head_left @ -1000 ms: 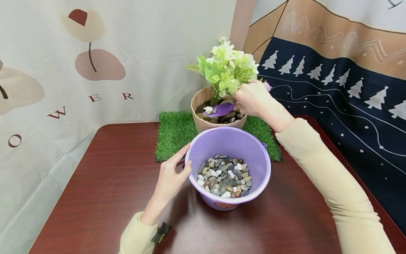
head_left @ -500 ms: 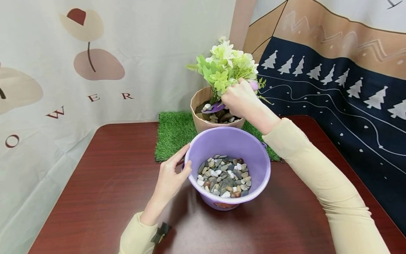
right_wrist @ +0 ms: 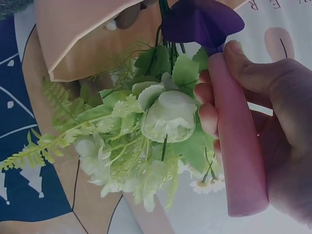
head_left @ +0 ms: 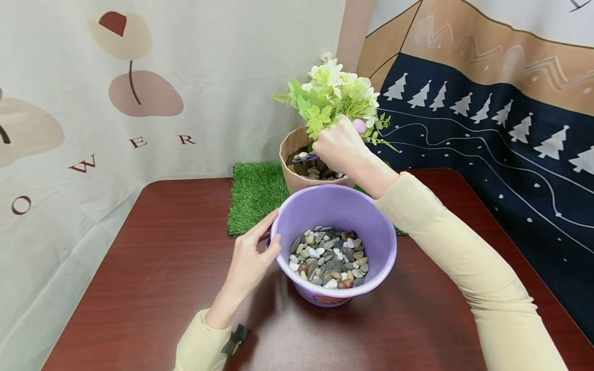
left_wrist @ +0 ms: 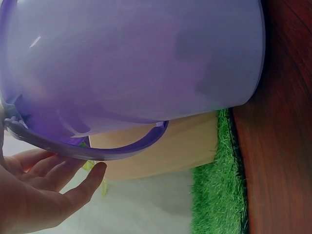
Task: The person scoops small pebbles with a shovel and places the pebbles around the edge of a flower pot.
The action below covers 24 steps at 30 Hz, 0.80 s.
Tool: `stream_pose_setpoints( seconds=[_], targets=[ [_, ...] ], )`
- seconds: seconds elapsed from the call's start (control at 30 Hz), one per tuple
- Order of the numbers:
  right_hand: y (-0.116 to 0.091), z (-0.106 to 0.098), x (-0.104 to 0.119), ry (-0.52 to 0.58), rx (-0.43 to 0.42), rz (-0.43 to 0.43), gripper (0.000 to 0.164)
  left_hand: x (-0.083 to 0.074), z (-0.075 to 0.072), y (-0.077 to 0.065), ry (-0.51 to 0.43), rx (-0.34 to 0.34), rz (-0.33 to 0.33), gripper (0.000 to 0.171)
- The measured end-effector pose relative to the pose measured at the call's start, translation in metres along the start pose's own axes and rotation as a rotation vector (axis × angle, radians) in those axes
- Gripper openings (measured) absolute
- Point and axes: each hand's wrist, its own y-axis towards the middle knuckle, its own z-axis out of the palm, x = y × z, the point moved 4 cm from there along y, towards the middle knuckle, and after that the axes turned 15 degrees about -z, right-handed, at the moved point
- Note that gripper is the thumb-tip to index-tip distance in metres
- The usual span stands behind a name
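Note:
My right hand (head_left: 341, 144) grips a small trowel (right_wrist: 239, 146) by its pink handle; the right wrist view shows the fingers and thumb wrapped round it. Its purple blade (head_left: 306, 157) carries a few pebbles (head_left: 301, 154) just over the stones inside a beige pot (head_left: 297, 178). My hand hides part of the blade and pot. White and green flowers (head_left: 329, 82) rise from that pot. My left hand (head_left: 248, 260) holds a purple bucket (head_left: 385, 226) at the left of its rim, beside the bucket handle (left_wrist: 117, 153). Many mixed pebbles (head_left: 329, 257) lie at the bucket's bottom.
A patch of artificial grass (head_left: 252, 196) lies under the pot, behind the bucket. The dark red wooden table (head_left: 153, 288) runs out on both sides. Printed curtains (head_left: 223, 93) hang close behind the table and along its right.
My right hand has moved left over the pot, and the trowel blade has turned from broadside to nearly edge-on. Pebbles stay on it. The left hand and bucket have not moved.

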Motion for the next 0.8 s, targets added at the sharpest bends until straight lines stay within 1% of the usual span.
stream_pose_setpoints(
  seconds=[0.2, 0.43, 0.7, 0.8],
  targets=[
    [0.0026, 0.0025, 0.0025, -0.017, 0.027, 0.001, 0.021, 0.0005, 0.0001, -0.0001, -0.005, 0.006, -0.017, 0.051],
    [0.0045, 0.0005, 0.0068, -0.051, -0.034, 0.006, 0.027, -0.0006, -0.0005, -0.0006, 0.004, 0.001, -0.005, 0.051],
    [0.0023, -0.0021, 0.0073, -0.073, -0.032, 0.015, 0.028, 0.0004, -0.0003, -0.0002, -0.003, 0.009, -0.012, 0.051],
    [-0.0037, -0.0028, 0.0074, -0.085, -0.064, 0.024, 0.028, 0.0009, -0.0003, -0.0002, -0.003, 0.008, -0.018, 0.051]
  ],
)
